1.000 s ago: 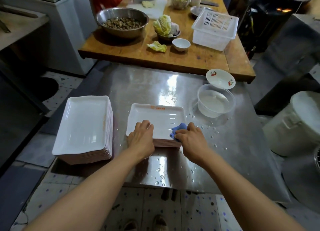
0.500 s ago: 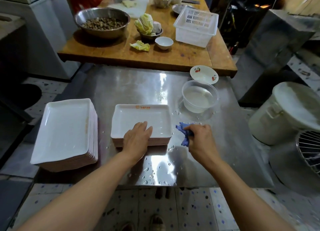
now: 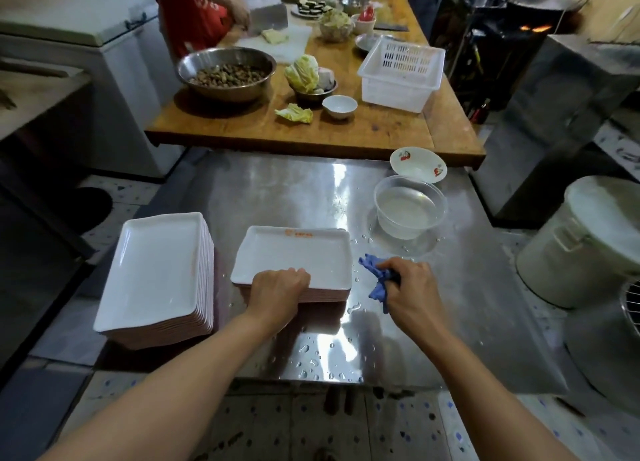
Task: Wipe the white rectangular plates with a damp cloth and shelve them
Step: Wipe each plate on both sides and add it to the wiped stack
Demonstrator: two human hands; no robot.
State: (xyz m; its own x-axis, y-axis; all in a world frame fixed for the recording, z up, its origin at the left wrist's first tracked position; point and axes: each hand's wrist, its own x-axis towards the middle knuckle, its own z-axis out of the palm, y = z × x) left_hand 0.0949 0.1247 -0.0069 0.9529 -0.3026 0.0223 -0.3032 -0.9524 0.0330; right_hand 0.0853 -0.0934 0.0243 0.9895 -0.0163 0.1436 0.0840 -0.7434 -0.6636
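Steel, wet with droplets, forms the counter [image 3: 277,190] a person stands at, both bare forearms reaching forward over its near edge. The left hand [image 3: 278,287] curls its fingers over the near rim of a short stack of white rectangular plates [image 3: 294,256], gripping the top plate, which carries a small orange mark along its far rim. Just to the right of that stack, apart from it, the right hand [image 3: 408,285] is closed around a crumpled blue cloth [image 3: 372,273], held just above the counter. To the left sits a taller stack of white plates [image 3: 156,270], overhanging the counter's left edge.

Farther back on the right, a clear plastic bowl [image 3: 410,206] holds water, and just behind it rests a small white dish with red cherry prints [image 3: 417,165].

Beyond the steel surface stands a wooden table [image 3: 381,131] carrying a large metal bowl of brown shellfish-like pieces [image 3: 227,72], cabbage leaves [image 3: 303,74], a small white bowl [image 3: 339,106] and a white slotted basket [image 3: 401,72]. At its far end, a person in red [image 3: 197,13] works at a white cutting board.
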